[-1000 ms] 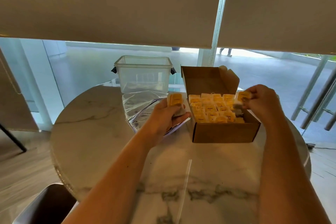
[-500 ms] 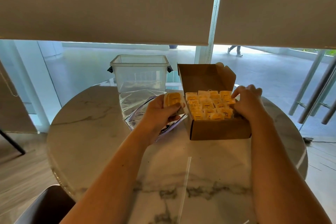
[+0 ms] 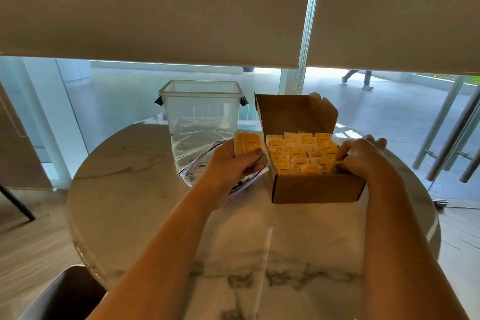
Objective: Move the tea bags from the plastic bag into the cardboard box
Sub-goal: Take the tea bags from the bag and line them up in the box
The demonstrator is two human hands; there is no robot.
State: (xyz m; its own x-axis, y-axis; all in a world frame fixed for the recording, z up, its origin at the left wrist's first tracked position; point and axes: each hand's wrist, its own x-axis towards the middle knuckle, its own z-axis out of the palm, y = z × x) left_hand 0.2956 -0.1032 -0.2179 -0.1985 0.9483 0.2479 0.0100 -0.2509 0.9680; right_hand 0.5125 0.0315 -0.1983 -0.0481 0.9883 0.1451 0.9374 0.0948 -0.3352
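An open cardboard box (image 3: pixel 315 189) stands on the round marble table, its lid flap up at the back. Several yellow-tagged tea bags (image 3: pixel 298 154) fill it in rows. My left hand (image 3: pixel 231 166) grips a small stack of tea bags (image 3: pixel 248 144) just left of the box, above the clear plastic bag (image 3: pixel 197 149) that lies flat on the table. My right hand (image 3: pixel 359 160) is at the box's right end, fingers curled down among the tea bags there; whether it pinches one is hidden.
A clear plastic tub (image 3: pixel 201 106) with black clips stands behind the plastic bag. The marble table (image 3: pixel 135 189) ends in a curved edge on both sides. A dark chair back (image 3: pixel 65 293) is at the lower left. Glass and blinds lie beyond.
My right hand carried a tea bag from above the box's right side down into the box and now rests among the rows. My left hand stayed by the box with its stack.
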